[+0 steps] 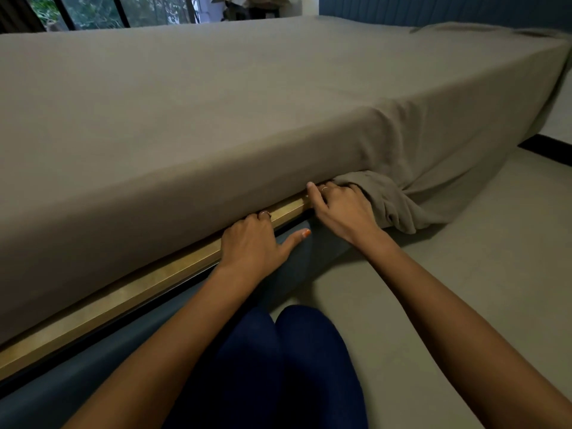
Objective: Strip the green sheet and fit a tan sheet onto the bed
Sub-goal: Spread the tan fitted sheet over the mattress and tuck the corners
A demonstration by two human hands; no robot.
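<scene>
Head view, the only one here. The tan sheet [216, 97] covers the whole top of the bed [130, 289] and hangs down the near side. It's smooth across the top, with a few wrinkles up by 1 o'clock at the far corner. At the near corner, around 3 o'clock from centre, there's a loose bunch of sheet spilling onto the floor [464, 243], not tucked in.

The left hand [257, 239] sits just below centre, at the bottom edge of the mattress where it meets the wooden rail [93, 308]. Its fingers go in under the sheet edge, so I can't tell if they're curled or straight in there. The thumb sticks out toward 3 o'clock, away from the rest, orange nail showing, resting against the blue base [62, 382].

The right hand [340, 205] is just to the 2 o'clock side of the left one, near it but not touching. Index finger points up against the sheet edge, the other fingers are spread a bit and pushed into the bunched cloth at the corner. It looks like pressing, but the fingertips are hidden in the cloth. There are rings on both hands.

Both forearms come in from the bottom, and the knees [291, 351] in dark blue are at 6 o'clock, close against the base.
</scene>
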